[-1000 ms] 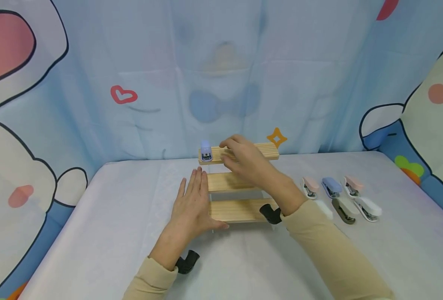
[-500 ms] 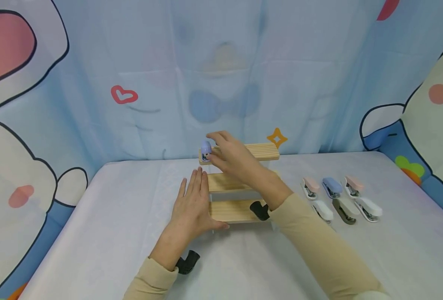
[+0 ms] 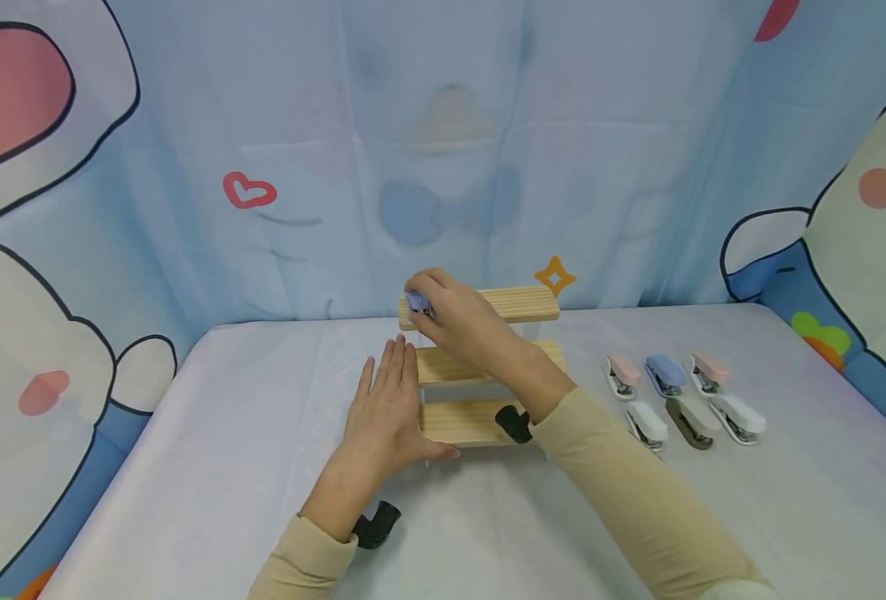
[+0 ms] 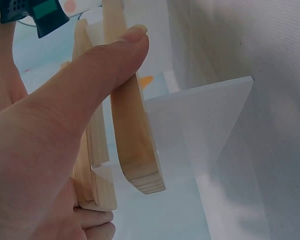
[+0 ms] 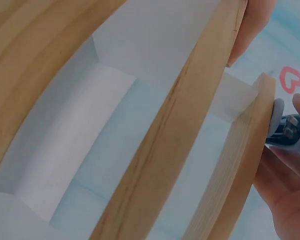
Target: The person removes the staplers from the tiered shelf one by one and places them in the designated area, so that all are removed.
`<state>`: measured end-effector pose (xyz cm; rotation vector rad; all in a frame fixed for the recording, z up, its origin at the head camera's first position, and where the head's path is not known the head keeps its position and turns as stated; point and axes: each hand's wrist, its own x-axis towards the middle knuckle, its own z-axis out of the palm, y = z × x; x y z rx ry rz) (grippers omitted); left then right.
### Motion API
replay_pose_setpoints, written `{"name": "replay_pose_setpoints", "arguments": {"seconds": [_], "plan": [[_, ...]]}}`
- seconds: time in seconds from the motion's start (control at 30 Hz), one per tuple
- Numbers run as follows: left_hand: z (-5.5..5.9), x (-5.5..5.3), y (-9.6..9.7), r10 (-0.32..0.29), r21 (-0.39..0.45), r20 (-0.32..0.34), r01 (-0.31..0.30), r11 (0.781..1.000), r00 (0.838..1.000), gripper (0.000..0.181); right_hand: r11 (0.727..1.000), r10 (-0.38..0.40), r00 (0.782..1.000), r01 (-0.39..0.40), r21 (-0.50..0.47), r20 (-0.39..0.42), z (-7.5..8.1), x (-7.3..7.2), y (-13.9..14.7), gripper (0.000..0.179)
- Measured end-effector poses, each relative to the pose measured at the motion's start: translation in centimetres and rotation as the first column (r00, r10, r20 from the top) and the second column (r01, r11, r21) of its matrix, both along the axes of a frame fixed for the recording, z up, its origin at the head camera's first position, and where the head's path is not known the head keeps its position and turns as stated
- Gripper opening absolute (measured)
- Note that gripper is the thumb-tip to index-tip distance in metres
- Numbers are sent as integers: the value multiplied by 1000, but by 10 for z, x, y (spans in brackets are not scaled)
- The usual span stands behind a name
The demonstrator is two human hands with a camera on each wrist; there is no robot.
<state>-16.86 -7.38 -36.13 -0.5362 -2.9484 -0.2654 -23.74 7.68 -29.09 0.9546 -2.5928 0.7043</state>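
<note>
A three-tier rack with pale wooden shelves (image 3: 461, 422) and clear side panels (image 4: 190, 125) stands mid-table. My left hand (image 3: 384, 417) lies along its left side with straight fingers. The thumb (image 4: 115, 60) presses on the front shelf's edge. At the left end of the top shelf (image 3: 521, 304), my right hand (image 3: 463, 323) pinches a small lavender stapler (image 3: 417, 302) between thumb and fingers. In the right wrist view the stapler (image 5: 289, 132) sits right at that shelf, its metal front showing. The fingers cover part of its body.
To the right of the rack, several mini staplers stand in two rows: pink (image 3: 623, 372), blue (image 3: 664, 374), another pink (image 3: 708, 372), white (image 3: 646, 423), grey-green (image 3: 688, 421) and another white (image 3: 738, 417). A printed blue curtain (image 3: 300, 267) hangs behind the table.
My right hand has moved left along the top shelf and has taken hold of the lavender stapler, which now looks slightly turned. The left hand has stayed in place.
</note>
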Motion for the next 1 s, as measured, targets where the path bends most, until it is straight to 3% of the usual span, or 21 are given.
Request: {"name": "replay_pose_setpoints", "arguments": {"seconds": [0.27,1.0], "plan": [[1,0,0,4,1,-1,-4,1000,1000,145,999,-29,999,29,-18,-44,0,3,4,30],[0,1,0,-5,14,-18,6,1000,1000,146,1000,-5,997,4,-11,-79,-4,10,20,43]]}}
